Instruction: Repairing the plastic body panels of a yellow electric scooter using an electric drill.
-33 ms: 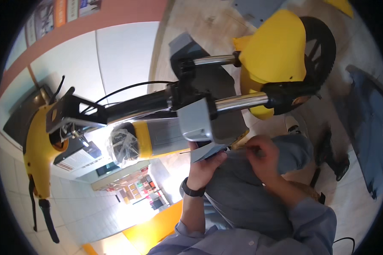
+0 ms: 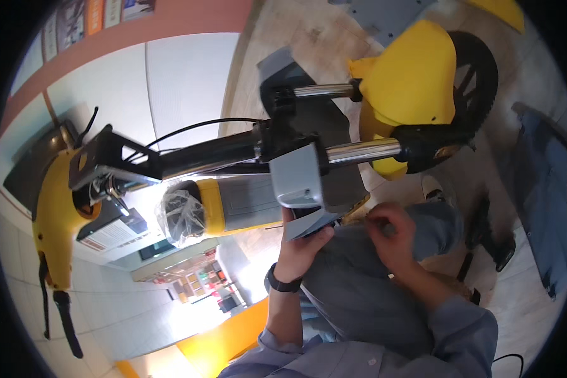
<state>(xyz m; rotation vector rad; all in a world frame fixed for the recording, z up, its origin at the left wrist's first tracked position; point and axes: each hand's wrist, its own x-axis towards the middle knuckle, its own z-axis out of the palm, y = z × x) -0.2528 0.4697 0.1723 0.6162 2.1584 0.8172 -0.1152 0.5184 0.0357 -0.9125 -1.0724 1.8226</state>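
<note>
A yellow and black two-wheeled scooter stretches across the view, with its front wheel at the right and its handlebar at the left. Two shiny fork tubes run between them. My left hand, a dark watch on its wrist, is closed on the lower edge of a grey plastic panel beside the fork; its fingers go partly behind the panel. Just right of it, above my knee, my right hand is curled, thumb and fingertips pressed together. Whatever those fingertips may hold is too small to tell.
The yellow front fender covers part of the wheel. Behind the steering column lies the scooter's seat end wrapped in clear plastic. A dark grey sheet lies on the floor at right. A black cable arcs over the column.
The grey panel and fork appear slightly farther right, and the handlebar slightly left. Both my hands keep nearly the same place and pose.
</note>
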